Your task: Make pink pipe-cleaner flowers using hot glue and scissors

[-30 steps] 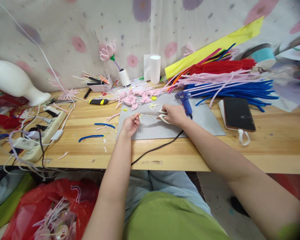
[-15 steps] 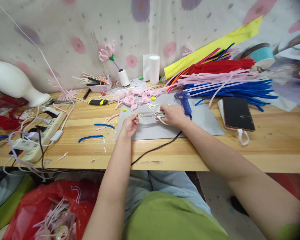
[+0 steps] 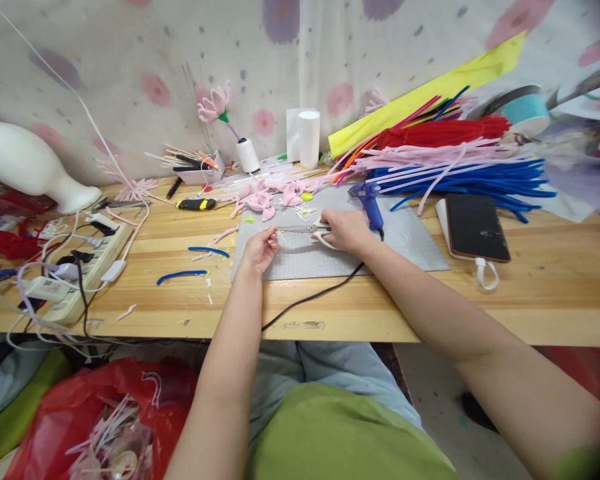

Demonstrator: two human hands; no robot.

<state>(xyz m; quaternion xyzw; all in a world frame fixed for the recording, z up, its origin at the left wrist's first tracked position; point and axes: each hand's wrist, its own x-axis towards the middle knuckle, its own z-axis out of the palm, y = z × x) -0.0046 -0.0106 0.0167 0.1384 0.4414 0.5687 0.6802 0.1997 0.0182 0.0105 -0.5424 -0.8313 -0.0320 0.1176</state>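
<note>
My right hand (image 3: 347,231) is closed round the pale handles of a pair of scissors (image 3: 300,229), whose blades point left over the grey cutting mat (image 3: 405,248). At the blade tips my left hand (image 3: 263,249) pinches something too small to make out. Thin yellow-and-white scraps (image 3: 306,213) lie just behind the scissors. Farther back are pink fuzzy petal pieces (image 3: 261,202) and a small yellow piece (image 3: 307,197). A blue glue gun (image 3: 371,204) rests beyond my right hand.
Bundles of blue pipe cleaners (image 3: 480,181) and red ones (image 3: 445,133) lie back right, near a black phone-like device (image 3: 476,227). A crowded power strip (image 3: 93,270) stands left. The black cord (image 3: 313,295) crosses the front edge. A utility knife (image 3: 195,204) lies back left.
The scissor blades look closer together at my left fingertips, and the bit of yellow there shows less. Both hands stay in nearly the same place.
</note>
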